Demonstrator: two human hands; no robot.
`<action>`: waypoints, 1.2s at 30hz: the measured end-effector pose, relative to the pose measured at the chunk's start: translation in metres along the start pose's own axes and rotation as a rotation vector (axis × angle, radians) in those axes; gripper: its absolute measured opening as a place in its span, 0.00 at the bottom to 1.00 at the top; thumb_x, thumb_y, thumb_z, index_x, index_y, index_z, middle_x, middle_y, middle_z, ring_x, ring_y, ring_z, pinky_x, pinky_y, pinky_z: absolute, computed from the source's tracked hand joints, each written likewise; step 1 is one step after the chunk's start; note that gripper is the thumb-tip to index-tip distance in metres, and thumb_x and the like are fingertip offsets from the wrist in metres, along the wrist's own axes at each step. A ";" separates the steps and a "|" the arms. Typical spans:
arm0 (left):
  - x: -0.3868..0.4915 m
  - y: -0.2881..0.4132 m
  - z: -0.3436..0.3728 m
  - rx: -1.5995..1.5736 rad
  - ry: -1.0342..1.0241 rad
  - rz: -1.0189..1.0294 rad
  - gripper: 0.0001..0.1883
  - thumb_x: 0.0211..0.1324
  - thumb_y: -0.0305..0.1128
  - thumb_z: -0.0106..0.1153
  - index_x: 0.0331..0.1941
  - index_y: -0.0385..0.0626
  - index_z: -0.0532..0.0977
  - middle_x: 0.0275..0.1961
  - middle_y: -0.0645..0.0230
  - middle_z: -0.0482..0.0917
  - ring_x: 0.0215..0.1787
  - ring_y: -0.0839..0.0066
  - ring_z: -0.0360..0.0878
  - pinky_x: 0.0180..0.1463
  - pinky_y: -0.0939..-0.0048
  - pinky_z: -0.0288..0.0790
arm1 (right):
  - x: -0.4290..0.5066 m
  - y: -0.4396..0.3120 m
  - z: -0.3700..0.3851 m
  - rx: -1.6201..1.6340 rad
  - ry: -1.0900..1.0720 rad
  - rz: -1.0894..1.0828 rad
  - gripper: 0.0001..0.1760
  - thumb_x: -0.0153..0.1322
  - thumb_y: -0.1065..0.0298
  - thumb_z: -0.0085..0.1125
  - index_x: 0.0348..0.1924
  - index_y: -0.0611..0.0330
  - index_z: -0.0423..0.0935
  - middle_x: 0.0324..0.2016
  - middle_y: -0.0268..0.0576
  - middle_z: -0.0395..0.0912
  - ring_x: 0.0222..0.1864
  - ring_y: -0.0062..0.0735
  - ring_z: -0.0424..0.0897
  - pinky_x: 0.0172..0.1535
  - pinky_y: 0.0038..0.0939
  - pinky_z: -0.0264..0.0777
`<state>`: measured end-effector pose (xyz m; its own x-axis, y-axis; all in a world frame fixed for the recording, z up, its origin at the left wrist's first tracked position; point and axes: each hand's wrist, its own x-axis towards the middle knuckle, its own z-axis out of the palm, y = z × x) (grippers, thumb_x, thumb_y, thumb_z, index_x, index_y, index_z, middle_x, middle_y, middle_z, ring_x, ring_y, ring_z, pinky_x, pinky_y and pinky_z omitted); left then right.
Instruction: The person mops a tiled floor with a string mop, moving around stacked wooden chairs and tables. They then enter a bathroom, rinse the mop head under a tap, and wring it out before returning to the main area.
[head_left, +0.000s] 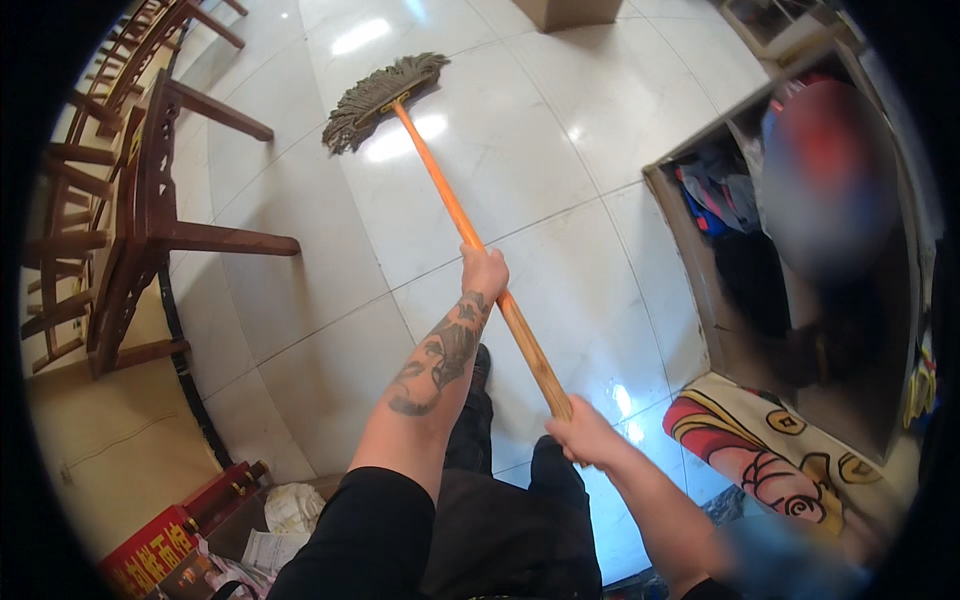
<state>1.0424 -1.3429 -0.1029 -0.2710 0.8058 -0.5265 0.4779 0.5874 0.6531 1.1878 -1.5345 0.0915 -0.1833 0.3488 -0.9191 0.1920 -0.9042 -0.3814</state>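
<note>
A flat floor mop with a grey yarn head (386, 97) lies spread on glossy pale tiles (517, 150). Its wooden handle (442, 180), orange towards the head, runs back to me at a slant. Around the middle of the handle is wrapped my left hand (486, 271). Closer to my body, my right hand (583, 431) grips the handle's end and covers its tip. My black shoes stand on the floor below the handle.
Dark wooden furniture with carved edges and legs (236, 240) juts out on the left. An open cabinet (682, 262) holding bags and cloth stands at right, above a patterned folded textile (765, 457). A brown box (570, 11) sits ahead. Papers and a red banner (154, 555) lie lower left.
</note>
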 end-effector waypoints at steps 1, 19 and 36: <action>-0.014 -0.007 0.013 0.107 0.035 0.018 0.22 0.55 0.34 0.49 0.47 0.33 0.55 0.39 0.46 0.73 0.37 0.54 0.77 0.40 0.60 0.72 | -0.017 0.029 -0.007 0.036 -0.036 -0.019 0.11 0.66 0.68 0.52 0.35 0.61 0.60 0.16 0.36 0.64 0.11 0.22 0.65 0.14 0.26 0.59; -0.512 -0.148 0.181 -0.181 -1.048 -0.912 0.09 0.53 0.30 0.57 0.30 0.36 0.70 0.26 0.63 0.76 0.25 0.68 0.80 0.25 0.67 0.76 | -0.455 0.524 -0.055 -0.351 0.242 0.924 0.25 0.62 0.55 0.60 0.43 0.67 0.71 0.33 0.58 0.77 0.39 0.51 0.78 0.42 0.41 0.70; -0.098 0.088 0.272 0.370 -0.266 0.260 0.24 0.53 0.36 0.49 0.49 0.32 0.57 0.47 0.41 0.72 0.47 0.47 0.74 0.50 0.56 0.69 | -0.086 0.172 -0.176 0.138 0.152 0.044 0.24 0.65 0.65 0.55 0.49 0.69 0.61 0.22 0.47 0.73 0.16 0.32 0.73 0.20 0.30 0.68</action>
<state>1.3387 -1.3900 -0.1422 0.0945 0.8466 -0.5239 0.7773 0.2661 0.5701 1.4059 -1.6767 0.0881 -0.0285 0.3316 -0.9430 0.0609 -0.9410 -0.3328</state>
